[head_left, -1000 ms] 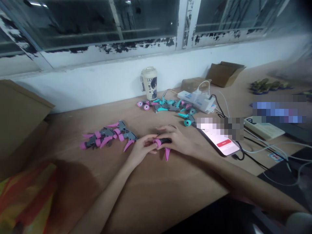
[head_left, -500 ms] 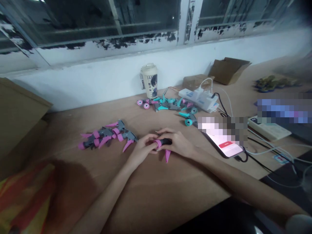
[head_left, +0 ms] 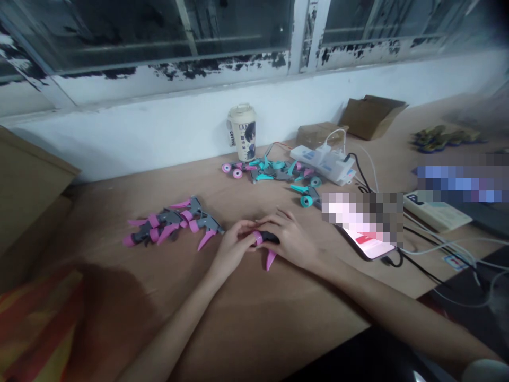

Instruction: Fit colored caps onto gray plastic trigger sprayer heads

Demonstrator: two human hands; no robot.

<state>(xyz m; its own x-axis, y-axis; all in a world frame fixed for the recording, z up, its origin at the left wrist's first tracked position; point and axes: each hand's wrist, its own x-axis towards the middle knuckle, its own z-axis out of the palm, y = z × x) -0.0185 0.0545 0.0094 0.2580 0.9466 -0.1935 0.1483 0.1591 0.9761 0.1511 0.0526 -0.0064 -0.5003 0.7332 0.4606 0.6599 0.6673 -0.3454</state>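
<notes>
Both my hands meet at the middle of the wooden table [head_left: 254, 313] over one small toy part [head_left: 265, 241]: a dark body with a pink ring and a pink spike pointing down. My left hand [head_left: 233, 248] pinches its pink ring end with closed fingers. My right hand [head_left: 290, 239] wraps over the dark end. A pile of grey and pink parts [head_left: 170, 225] of the same kind lies just left of my hands.
A heap of teal, pink and grey parts [head_left: 274, 172] lies further back beside a paper cup [head_left: 242, 131]. A power strip [head_left: 324, 162], a lit phone [head_left: 368, 239] and cables sit to the right. Cardboard boxes [head_left: 371, 115] stand at the back; another [head_left: 27, 185] at the left.
The hands stay on the same part and have shifted slightly toward me. The pink spike now tilts a little more to the left. The camera has swung slightly.
</notes>
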